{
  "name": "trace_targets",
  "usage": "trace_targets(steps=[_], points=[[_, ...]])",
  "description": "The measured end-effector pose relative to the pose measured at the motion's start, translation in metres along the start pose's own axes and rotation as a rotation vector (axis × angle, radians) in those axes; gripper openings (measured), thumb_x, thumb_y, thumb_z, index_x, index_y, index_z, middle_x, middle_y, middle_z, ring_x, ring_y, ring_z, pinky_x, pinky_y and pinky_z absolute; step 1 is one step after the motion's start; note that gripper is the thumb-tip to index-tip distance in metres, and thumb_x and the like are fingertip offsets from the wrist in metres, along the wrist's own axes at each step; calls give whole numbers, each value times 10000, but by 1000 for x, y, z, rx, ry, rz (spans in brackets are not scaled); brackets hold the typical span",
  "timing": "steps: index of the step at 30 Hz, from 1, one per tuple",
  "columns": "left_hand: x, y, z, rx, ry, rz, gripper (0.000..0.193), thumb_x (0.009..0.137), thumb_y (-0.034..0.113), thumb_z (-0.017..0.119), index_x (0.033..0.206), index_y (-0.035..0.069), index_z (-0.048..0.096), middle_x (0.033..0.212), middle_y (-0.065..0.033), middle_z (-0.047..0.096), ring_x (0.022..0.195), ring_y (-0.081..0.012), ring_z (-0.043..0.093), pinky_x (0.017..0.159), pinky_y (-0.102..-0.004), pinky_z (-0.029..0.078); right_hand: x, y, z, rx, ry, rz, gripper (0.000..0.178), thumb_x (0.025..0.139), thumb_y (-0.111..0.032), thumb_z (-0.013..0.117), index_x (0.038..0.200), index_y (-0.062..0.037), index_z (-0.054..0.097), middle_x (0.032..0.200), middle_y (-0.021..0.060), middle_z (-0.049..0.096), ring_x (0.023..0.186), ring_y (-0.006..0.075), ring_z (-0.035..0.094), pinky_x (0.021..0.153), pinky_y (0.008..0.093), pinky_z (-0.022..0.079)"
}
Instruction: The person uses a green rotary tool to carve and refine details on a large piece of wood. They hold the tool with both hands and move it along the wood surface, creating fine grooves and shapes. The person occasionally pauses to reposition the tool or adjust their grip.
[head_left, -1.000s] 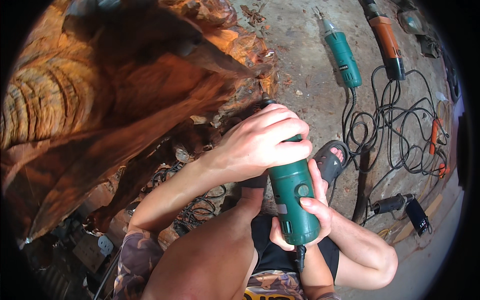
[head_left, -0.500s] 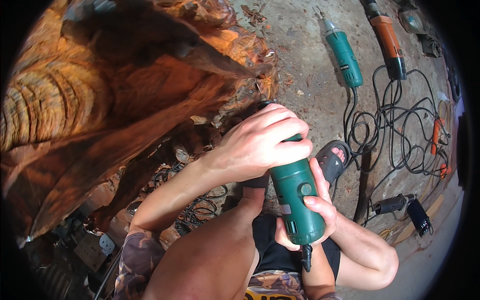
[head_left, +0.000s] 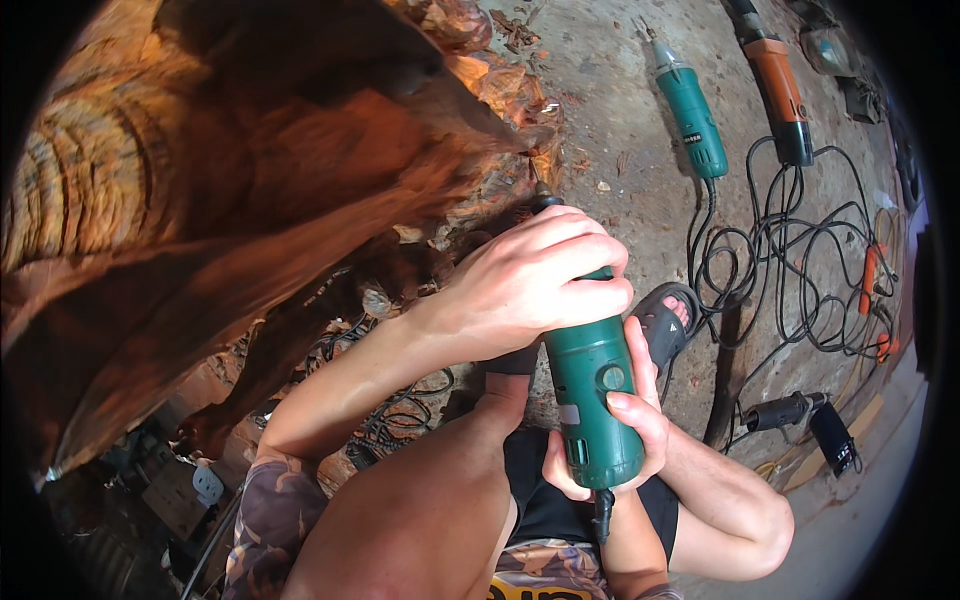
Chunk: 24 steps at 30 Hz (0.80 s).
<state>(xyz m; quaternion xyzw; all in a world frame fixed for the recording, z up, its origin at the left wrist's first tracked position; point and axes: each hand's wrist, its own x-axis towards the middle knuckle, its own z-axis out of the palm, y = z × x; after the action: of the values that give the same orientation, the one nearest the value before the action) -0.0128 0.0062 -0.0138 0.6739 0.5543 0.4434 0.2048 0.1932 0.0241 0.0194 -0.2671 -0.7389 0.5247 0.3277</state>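
A green die grinder [head_left: 592,400] is held in front of me, its nose angled up toward the carved wood. My left hand [head_left: 545,270] is wrapped over the front of its body. Beneath the rear end, my right hand [head_left: 645,440] grips the casing, its thumb lying near a round cap on the side. The narrow tip of the grinder reaches the lower right edge of a large reddish-brown wood carving [head_left: 300,190]; whether it touches I cannot tell. From the back of the grinder a black cord hangs down toward my lap.
On the concrete floor lie a second green die grinder [head_left: 690,120] and an orange power tool [head_left: 777,95], with tangled black cables [head_left: 770,240] below them. My sandalled foot [head_left: 665,320] is right of the grinder. A phone [head_left: 835,438] lies at the lower right.
The grinder's nose has shifted slightly right along with my left hand. The wood carving sits a little differently in view. Both hands keep their hold.
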Motion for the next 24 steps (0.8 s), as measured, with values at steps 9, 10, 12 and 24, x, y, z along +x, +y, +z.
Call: trace_targets(steps=[9, 10, 12, 24], points=[[-2, 0, 0, -28, -16, 37, 243, 708, 131, 727, 932, 45, 690, 1005, -93, 651, 949, -302, 669, 886, -428, 548, -5, -3, 1, -12, 7, 4, 601, 694, -149, 885, 1189, -82, 551, 1366, 473, 508, 1165, 566, 641, 919, 557, 590], [-2, 0, 1, -33, -19, 41, 243, 708, 130, 727, 933, 46, 690, 1002, -92, 650, 948, -302, 669, 884, -427, 548, -5, -4, 0, -14, 3, 1, 601, 693, -152, 885, 1188, -82, 551, 1367, 472, 508, 1165, 566, 642, 919, 559, 590], [-3, 0, 1, -36, -12, 42, 242, 709, 129, 727, 934, 47, 692, 998, -91, 648, 943, -302, 669, 879, -425, 549, -5, -5, -1, -17, -7, -5, 602, 690, -158, 884, 1187, -83, 551, 1367, 472, 509, 1164, 566, 642, 918, 561, 590], [-1, 1, 1, -15, -22, 39, 237, 705, 129, 729, 923, 45, 693, 984, -90, 644, 925, -299, 667, 856, -416, 552, -7, -2, -2, -7, 7, 45, 576, 686, -162, 872, 1169, -105, 563, 1357, 455, 534, 1147, 566, 652, 923, 554, 588]])
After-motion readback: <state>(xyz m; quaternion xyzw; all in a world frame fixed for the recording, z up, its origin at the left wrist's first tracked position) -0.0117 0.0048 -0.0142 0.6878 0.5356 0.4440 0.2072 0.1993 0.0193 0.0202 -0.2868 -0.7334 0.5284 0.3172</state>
